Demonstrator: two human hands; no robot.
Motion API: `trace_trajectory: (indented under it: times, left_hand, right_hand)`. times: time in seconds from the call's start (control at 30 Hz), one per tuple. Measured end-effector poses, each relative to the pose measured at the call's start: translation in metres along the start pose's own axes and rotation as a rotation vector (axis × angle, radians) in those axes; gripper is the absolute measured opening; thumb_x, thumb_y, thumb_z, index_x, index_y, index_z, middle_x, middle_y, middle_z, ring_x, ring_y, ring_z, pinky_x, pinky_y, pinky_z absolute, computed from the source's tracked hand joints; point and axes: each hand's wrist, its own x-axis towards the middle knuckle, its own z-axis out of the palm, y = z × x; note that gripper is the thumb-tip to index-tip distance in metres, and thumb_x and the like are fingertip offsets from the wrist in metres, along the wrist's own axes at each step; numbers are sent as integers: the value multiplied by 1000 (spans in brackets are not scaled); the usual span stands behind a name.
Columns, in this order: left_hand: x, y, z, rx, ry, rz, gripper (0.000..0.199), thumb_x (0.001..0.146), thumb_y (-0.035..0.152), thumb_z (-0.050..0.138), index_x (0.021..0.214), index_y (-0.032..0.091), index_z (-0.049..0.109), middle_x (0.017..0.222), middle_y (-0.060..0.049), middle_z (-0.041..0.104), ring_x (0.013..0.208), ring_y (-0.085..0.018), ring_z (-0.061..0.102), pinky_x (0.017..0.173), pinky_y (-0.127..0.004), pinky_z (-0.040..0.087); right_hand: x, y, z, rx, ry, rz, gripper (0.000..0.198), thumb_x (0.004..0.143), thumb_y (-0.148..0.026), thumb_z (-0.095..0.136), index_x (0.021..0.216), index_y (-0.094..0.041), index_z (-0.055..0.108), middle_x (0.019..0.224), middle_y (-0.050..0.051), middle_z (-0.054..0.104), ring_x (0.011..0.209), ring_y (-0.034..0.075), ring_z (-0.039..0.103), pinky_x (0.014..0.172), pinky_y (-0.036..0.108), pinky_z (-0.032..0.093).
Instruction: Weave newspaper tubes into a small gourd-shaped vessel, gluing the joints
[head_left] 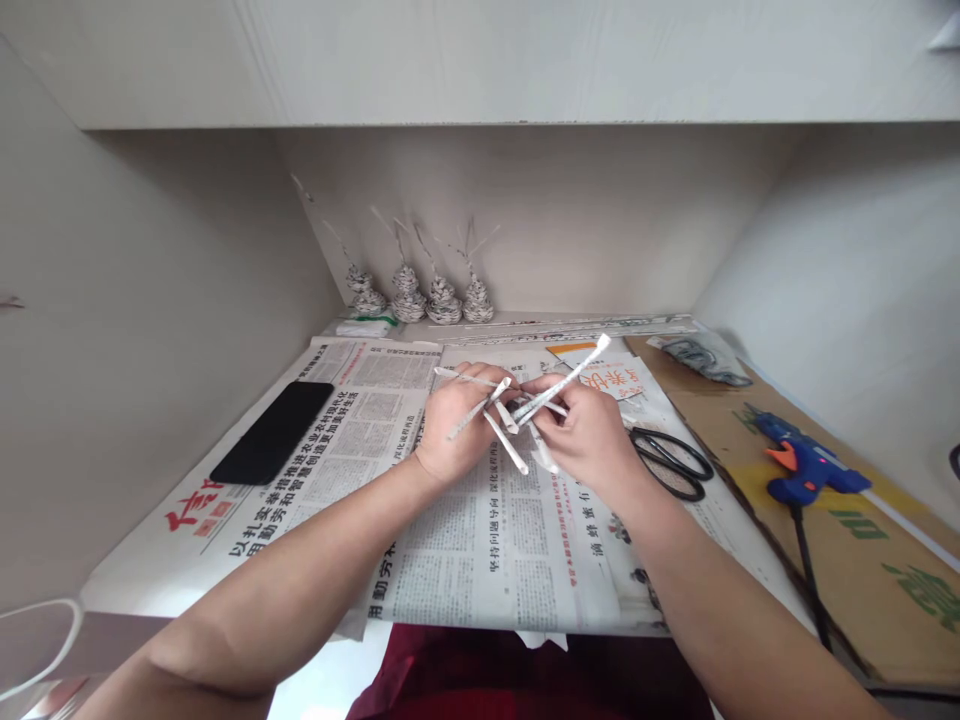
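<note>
Between my two hands is a bundle of rolled newspaper tubes [561, 385], their thin ends sticking out in several directions. My left hand [457, 420] is closed round the left side of the bundle; short ends poke out past its thumb. On the other side my right hand [583, 425] pinches the tubes, and one longer tube slants up and right across it. The fingertips are partly hidden behind the tubes. Both hands are just above newspaper sheets [457, 560] spread over the table. Black-handled scissors [671, 463] lie beside my right wrist.
A black phone [274, 433] rests on the newspaper at left. At right, a blue glue gun [810, 465] lies on cardboard [892, 590], with a plastic bag [701, 358] behind it. Several woven gourd shapes [444, 300] stand along the back wall, near long paper tubes [570, 328].
</note>
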Motion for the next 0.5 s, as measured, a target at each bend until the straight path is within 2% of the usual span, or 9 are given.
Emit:
trace_trajectory:
  times: [0.13, 0.3, 0.43, 0.5]
  left_hand:
    - [-2, 2, -1, 42, -29, -6, 8, 87, 23, 60, 83, 19, 67, 87, -5, 70, 88, -21, 63, 83, -35, 49]
    - [-3, 2, 1, 5, -19, 32, 9, 87, 20, 59, 84, 19, 67, 89, -4, 70, 87, -20, 63, 84, -36, 49]
    - [1, 2, -3, -154, -20, 14, 9, 87, 21, 60, 84, 19, 68, 86, -5, 71, 85, -18, 65, 82, -35, 51]
    - [5, 1, -11, -302, -84, -21, 9, 84, 23, 65, 91, 19, 68, 90, -4, 71, 83, -17, 66, 79, -32, 52]
  right_hand:
    - [-2, -2, 2, 9, 41, -39, 17, 74, -18, 60, 85, -24, 72, 73, 0, 72, 66, 18, 66, 62, 27, 47]
    - [-2, 1, 5, -41, 43, -53, 12, 76, -19, 61, 81, -24, 70, 68, -1, 70, 61, 17, 64, 60, 27, 46]
    - [-1, 6, 4, -124, 69, -151, 16, 78, -17, 59, 87, -23, 71, 78, 3, 72, 69, 19, 65, 65, 30, 47]
    - [0, 9, 3, -113, 78, -149, 12, 77, -18, 61, 85, -22, 70, 79, 4, 72, 70, 20, 65, 64, 30, 46]
